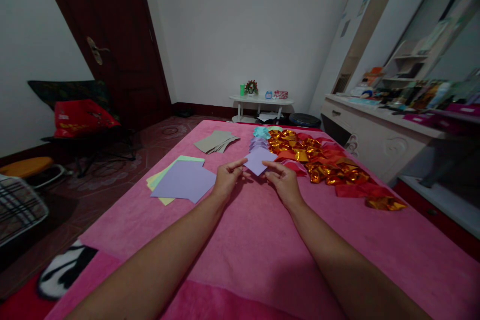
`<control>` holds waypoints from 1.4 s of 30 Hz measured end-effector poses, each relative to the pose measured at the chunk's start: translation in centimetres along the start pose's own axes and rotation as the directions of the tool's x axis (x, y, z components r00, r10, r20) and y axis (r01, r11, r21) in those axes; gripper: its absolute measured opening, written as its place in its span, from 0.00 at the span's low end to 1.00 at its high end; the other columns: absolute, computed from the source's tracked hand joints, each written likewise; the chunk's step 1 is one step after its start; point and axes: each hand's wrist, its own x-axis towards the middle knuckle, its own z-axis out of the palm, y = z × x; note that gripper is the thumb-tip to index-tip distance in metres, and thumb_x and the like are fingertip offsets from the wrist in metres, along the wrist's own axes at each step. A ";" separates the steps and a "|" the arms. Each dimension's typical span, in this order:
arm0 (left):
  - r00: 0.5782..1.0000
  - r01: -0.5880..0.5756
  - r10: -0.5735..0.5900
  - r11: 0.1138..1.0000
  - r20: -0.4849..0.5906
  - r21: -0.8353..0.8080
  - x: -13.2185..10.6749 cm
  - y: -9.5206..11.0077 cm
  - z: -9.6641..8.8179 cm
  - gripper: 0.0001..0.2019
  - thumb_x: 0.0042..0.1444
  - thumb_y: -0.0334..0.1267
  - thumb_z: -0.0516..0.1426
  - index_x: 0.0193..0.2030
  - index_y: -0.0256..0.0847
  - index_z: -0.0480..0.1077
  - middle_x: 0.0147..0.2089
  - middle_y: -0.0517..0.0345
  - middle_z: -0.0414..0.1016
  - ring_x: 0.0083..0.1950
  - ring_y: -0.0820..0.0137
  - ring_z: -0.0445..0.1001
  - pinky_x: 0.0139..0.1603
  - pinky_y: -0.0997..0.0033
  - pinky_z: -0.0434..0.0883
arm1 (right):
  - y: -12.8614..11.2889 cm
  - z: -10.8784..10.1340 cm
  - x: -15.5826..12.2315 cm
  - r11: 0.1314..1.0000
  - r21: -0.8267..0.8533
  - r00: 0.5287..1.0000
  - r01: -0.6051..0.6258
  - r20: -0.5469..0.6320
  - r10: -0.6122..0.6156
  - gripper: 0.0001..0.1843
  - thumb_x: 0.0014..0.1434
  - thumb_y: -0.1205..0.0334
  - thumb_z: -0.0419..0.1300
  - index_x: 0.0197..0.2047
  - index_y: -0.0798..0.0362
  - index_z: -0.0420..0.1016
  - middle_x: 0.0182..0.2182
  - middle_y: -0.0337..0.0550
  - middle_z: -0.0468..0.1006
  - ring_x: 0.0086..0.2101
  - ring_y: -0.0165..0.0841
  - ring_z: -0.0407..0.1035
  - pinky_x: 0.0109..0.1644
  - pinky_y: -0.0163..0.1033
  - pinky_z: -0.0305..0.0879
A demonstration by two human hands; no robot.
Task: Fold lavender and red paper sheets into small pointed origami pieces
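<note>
A small lilac paper square (258, 161) is held up between my two hands, one corner pointing toward me. My left hand (229, 177) pinches its left corner between thumb and fingers. On the other side, my right hand (283, 180) grips the right edge the same way. Left of my hands lie larger lilac sheets (183, 180) over yellow and green ones (165, 174). Farther back is a fanned stack of grey paper (217, 141). Folded lilac pieces (258, 144) sit just behind the held square, with folded light-blue pieces (261, 132) beyond them.
Rows of shiny gold and red folded pieces (322, 160) cover the right side of the pink cloth (255, 240). A white side table (262, 100) stands by the wall. At right is a cluttered dresser (386, 120); at left, a chair with a red bag (84, 117).
</note>
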 end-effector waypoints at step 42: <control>0.986 -0.159 0.140 0.954 0.093 0.255 -0.5 -0.7 0.0 0.18 0.54 0.38 0.56 0.50 0.32 0.74 0.23 0.55 0.76 0.20 0.75 0.71 0.19 0.79 0.60 | 0.8 -0.3 0.1 0.889 -0.430 0.974 0.155 -0.083 -0.211 0.14 0.49 0.66 0.56 0.36 0.50 0.81 0.32 0.42 0.77 0.28 0.32 0.68 0.33 0.37 0.65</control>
